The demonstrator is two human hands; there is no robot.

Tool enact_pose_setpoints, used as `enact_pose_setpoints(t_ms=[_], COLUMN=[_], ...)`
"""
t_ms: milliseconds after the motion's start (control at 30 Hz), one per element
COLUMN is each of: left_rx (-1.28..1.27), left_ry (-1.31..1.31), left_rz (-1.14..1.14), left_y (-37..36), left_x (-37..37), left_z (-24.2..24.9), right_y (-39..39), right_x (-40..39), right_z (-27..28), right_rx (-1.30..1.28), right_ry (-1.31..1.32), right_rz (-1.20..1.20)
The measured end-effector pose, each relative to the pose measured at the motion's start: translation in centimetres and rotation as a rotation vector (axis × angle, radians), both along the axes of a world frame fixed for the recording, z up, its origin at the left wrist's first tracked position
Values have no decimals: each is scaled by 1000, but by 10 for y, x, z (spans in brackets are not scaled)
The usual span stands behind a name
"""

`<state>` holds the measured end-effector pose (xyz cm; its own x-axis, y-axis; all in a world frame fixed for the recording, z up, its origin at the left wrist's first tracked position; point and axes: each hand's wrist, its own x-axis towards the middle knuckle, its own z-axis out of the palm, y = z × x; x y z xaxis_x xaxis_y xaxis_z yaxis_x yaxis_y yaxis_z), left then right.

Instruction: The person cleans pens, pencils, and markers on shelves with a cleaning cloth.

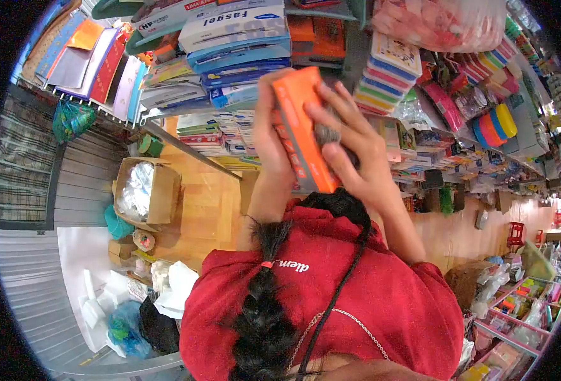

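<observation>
My left hand (272, 130) is wrapped round the left side of an orange box (299, 105) with a grey band and white lettering, held tilted in front of my chest. My right hand (360, 146) is at the box's right side, its fingers bent and somewhat spread. Between those fingers and the box shows a bunched dark grey cloth (327, 135), mostly covered by the hand and a little blurred. Behind the box, stacked blue-and-white Fasgel boxes (236, 32) fill a shelf, and similar orange boxes (318, 38) lie to their right.
Shelves of packaged goods, including stacked colourful boxes (388, 73), run along the back and right. An open cardboard box (163, 193) of plastic-wrapped items stands on the wooden floor (207, 209) at left. Bags and white packing pieces (102, 305) lie lower left.
</observation>
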<state>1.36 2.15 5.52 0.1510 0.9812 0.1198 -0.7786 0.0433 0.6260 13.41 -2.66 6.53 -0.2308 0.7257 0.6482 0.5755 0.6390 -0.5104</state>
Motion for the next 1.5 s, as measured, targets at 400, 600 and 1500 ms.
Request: enact_pose_setpoints(t_ms=[400,600,1500], left_rx=[169,-124,-38], left_ry=[115,98,18], left_rz=[-14,-229,65], left_y=[-5,-44,-49], left_x=[19,43,50], left_z=[-4,-11,12], right_y=[-39,-7,-24], right_x=[13,26,27], right_z=[-21,15,23], right_rx=[-29,158,232], right_ry=[-67,-150,-29], right_rz=[-5,-215,-106])
